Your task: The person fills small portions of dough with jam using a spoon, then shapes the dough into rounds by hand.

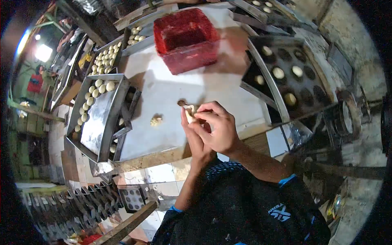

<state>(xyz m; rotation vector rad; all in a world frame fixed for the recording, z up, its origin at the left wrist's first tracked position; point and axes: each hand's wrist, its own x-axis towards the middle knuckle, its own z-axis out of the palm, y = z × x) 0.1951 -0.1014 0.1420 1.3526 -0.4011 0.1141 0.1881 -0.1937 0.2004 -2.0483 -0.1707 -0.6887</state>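
Both hands meet over the near middle of the white table (143,141). A small pale piece of dough (189,113) lies in the fingers of my left hand (196,141), which is closed around it. My right hand (218,128) pinches the same dough from the other side with its fingertips. Just beyond the fingertips shows a small dark brown lump (182,103). A crumbly pale yellow heap (156,120) sits on the table to the left of my hands.
At the table's far side stands a red plastic crate (188,57). A metal tray (100,118) with rows of dough balls (87,96) is on the left, stacked over others. On the right, a dark moulded tray (302,77) holds several dough balls. Another tray of balls (108,57) lies farther back.
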